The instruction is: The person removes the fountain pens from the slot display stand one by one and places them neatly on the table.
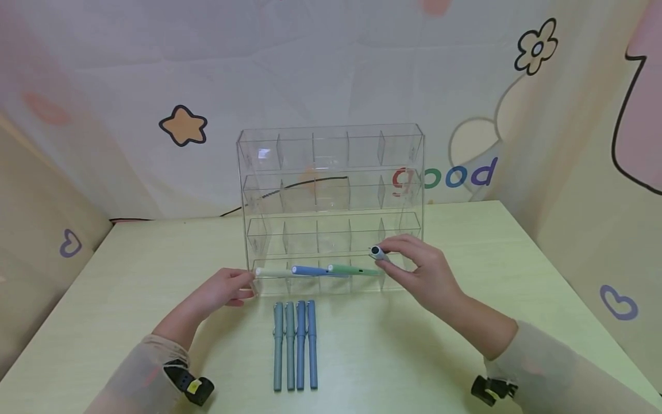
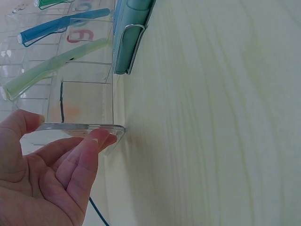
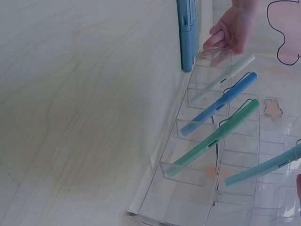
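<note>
A clear acrylic rack of stepped compartments (image 1: 331, 127) stands on the table. My left hand (image 1: 219, 292) grips its lower left side wall, thumb on one face and fingertips on the other in the left wrist view. My right hand (image 1: 426, 276) pinches a light blue pen (image 3: 263, 165) by its cap end, in front of the lower right of the rack. The pen's cap end (image 1: 378, 253) faces the head camera. Leaning in the bottom row are a pale green pen (image 1: 273, 272), a blue pen (image 1: 310, 270) and a green pen (image 1: 351, 269), left to right.
Several capped pens, greenish teal (image 1: 278, 345) and blue (image 1: 312, 345), lie side by side on the pale wood table (image 1: 403, 368) before the rack. A printed cloth (image 1: 331, 69) hangs behind. A dark cord (image 1: 230, 212) runs behind the rack.
</note>
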`<state>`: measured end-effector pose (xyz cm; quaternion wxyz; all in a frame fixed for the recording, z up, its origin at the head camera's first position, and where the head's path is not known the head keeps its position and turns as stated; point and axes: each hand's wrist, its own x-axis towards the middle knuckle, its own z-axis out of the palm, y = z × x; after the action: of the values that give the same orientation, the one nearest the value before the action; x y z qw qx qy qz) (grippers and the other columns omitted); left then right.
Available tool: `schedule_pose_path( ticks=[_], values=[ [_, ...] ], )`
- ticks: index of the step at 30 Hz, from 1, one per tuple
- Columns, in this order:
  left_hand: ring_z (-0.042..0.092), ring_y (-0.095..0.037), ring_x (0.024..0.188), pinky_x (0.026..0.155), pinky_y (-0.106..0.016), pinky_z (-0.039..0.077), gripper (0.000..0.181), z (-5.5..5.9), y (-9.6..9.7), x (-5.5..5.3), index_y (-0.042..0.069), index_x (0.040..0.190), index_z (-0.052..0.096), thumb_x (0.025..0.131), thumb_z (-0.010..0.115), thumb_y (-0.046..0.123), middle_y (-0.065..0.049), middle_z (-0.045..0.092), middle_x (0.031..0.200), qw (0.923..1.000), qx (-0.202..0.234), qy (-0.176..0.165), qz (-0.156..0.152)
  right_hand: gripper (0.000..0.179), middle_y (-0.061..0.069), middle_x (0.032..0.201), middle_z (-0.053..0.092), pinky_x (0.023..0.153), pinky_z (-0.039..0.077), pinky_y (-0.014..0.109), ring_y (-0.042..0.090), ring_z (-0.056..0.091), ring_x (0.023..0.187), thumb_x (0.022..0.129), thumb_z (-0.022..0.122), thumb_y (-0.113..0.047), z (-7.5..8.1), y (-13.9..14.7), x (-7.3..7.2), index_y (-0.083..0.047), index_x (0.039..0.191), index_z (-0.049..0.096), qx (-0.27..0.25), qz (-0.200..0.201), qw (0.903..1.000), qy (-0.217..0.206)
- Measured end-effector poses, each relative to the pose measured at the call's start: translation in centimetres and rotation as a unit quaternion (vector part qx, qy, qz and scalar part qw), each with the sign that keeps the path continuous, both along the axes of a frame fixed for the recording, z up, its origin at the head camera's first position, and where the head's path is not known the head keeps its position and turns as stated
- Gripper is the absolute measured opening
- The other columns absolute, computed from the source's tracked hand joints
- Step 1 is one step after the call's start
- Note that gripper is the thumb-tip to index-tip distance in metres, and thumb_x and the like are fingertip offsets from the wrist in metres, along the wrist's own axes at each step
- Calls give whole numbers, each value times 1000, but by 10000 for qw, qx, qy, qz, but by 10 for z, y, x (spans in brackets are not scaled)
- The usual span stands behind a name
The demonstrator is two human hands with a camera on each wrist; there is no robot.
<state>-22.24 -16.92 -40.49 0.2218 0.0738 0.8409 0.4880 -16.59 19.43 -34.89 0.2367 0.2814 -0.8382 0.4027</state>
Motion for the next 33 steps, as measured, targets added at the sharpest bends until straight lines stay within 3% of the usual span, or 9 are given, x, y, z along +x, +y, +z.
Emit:
schedule_pose_path(
  ticks=[4,13,21,33],
  values=[
    [57,-33,110,83,-39,51,51,0,0,0,-10,126,50,99,42,33,-26,53,125,10000,-23,19,16,28,-1,99,66,83,46,16,14,61,94,74,74,4,1,-4,4,-8,99,70,-131,231,9996,-10],
    [58,-33,109,84,-38,50,51,2,1,0,-9,126,50,99,42,33,-25,53,125,10000,0,-59,12,26,0,96,66,80,49,21,14,60,89,75,74,4,-2,-13,11,-6,98,69,-309,535,9978,-248],
    [57,-34,110,85,-39,50,53,2,1,1,-10,126,49,99,43,34,-26,53,125,10000,13,-21,-11,20,-2,96,65,78,52,30,13,59,87,80,71,-1,-8,-18,13,-8,98,68,-362,754,9912,-1023],
    [57,-33,110,84,-38,50,54,1,0,0,-10,128,47,98,44,35,-26,51,127,10000,31,-79,35,21,3,96,65,74,53,27,14,64,85,82,70,-6,-23,-25,11,-5,103,68,-618,834,9668,-2336]
  ],
)
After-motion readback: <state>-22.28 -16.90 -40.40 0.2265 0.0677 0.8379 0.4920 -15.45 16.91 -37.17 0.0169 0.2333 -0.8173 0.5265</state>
